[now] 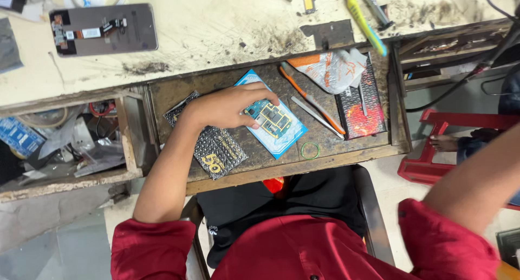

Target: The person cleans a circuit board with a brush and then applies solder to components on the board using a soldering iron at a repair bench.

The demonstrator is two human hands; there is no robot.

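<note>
- left hand (225, 107) laid flat in open wooden drawer (398, 133), fingertips (259, 113) pressing on small green printed circuit board with yellow-framed metal shields (269, 119); fingers spread over board, not closed around it.
- board resting on light blue flat cardboard packet (292, 136), near middle of drawer, tilted diagonal to drawer front.
- right hand outside of picture; only right forearm and red sleeve (449, 242) seen at lower right, blurred. cannot tell if open or closed, or if holding something.
- risk, as judgement: board held only from top by fingertips, so could slide on smooth packet and slip toward drawer front, close to green rubber band (310, 150).
- risk: bare fingers direct on shields and small parts; sweat or static could harm components, too strong pressing could bend thin board.
- risk: orange-handled tool (309, 95) and silver metal tweezers (316, 116) lying just beside packet; sideways push of board could bring it on metal tips and scratch it.
- risk: black bubble-wrap pouch (216, 144) partly under wrist, could shift and make hand unsteady.
- dark phone with opened back and flex cable (103, 29) lying well apart on dirty cream worktop (216, 25); worktop grime could reach board contacts if put there.
</note>
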